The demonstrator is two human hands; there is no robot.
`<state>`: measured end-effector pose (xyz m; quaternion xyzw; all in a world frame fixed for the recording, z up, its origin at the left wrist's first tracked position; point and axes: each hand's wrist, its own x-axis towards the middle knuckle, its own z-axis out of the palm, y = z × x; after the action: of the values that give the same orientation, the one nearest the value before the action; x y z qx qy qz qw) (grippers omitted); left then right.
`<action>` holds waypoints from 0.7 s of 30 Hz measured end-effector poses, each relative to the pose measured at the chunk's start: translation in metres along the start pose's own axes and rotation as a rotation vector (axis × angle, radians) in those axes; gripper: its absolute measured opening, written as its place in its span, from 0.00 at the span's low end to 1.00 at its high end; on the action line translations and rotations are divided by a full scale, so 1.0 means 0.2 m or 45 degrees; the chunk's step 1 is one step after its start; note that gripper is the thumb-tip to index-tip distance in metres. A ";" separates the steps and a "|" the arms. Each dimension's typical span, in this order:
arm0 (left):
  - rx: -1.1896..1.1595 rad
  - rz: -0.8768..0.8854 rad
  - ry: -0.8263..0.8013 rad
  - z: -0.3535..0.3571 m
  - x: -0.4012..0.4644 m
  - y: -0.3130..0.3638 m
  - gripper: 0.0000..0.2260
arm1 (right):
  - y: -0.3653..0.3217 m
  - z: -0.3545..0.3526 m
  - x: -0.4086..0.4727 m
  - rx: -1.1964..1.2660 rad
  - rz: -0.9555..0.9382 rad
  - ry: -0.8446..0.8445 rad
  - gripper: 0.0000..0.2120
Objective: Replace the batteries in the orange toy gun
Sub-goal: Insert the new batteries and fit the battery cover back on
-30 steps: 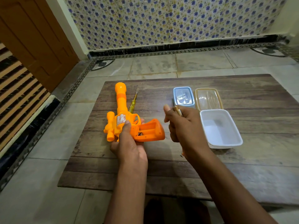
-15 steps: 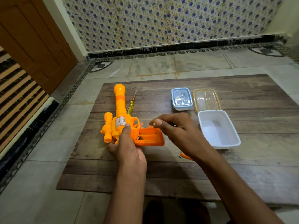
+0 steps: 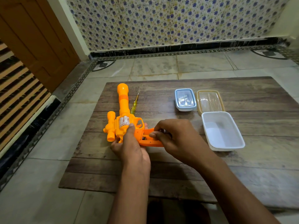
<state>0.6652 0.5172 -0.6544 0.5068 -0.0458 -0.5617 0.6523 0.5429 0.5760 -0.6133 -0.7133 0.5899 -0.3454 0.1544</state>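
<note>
The orange toy gun (image 3: 123,110) lies on the wooden table (image 3: 242,167), barrel pointing away from me, its grip turned to the right with the battery compartment (image 3: 146,138) open. My left hand (image 3: 131,147) clamps the gun's body, thumb on the silver cylinder. My right hand (image 3: 176,141) is over the grip, fingers pinching a dark battery (image 3: 162,131) down at the open compartment. Most of the battery is hidden by my fingers.
A yellow-handled screwdriver (image 3: 134,105) lies beside the barrel. At the back right sit a small lidded blue box (image 3: 185,99) and a clear lid with a tan rim (image 3: 210,101). An open white container (image 3: 222,130) stands right of my hands. Tiled floor surrounds the table.
My right hand came down from in front of me with the battery to the gun's grip and now presses at the open compartment. My left hand has kept its hold.
</note>
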 end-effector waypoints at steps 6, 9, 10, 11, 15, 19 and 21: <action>0.006 -0.022 -0.002 -0.01 0.02 0.00 0.26 | -0.01 -0.02 0.00 0.043 -0.011 -0.047 0.14; -0.033 -0.037 0.006 0.00 0.02 0.01 0.26 | -0.01 -0.01 0.01 0.025 -0.036 -0.036 0.10; -0.042 -0.040 -0.005 0.00 0.02 0.01 0.25 | -0.01 -0.01 0.01 0.022 -0.030 -0.031 0.08; -0.044 -0.043 -0.012 0.00 0.02 0.00 0.25 | 0.00 -0.01 0.02 0.023 -0.022 -0.027 0.07; -0.045 -0.046 -0.032 0.00 0.01 0.00 0.25 | 0.00 -0.01 0.02 0.029 0.039 0.015 0.07; -0.040 -0.061 -0.076 0.00 0.01 0.00 0.23 | -0.03 -0.01 0.01 0.117 0.251 0.141 0.14; -0.031 -0.049 -0.084 0.00 0.01 0.00 0.23 | -0.03 -0.01 0.01 0.167 0.446 0.121 0.21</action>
<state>0.6659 0.5149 -0.6561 0.4808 -0.0505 -0.5911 0.6456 0.5456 0.5759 -0.6077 -0.5712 0.6879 -0.3843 0.2300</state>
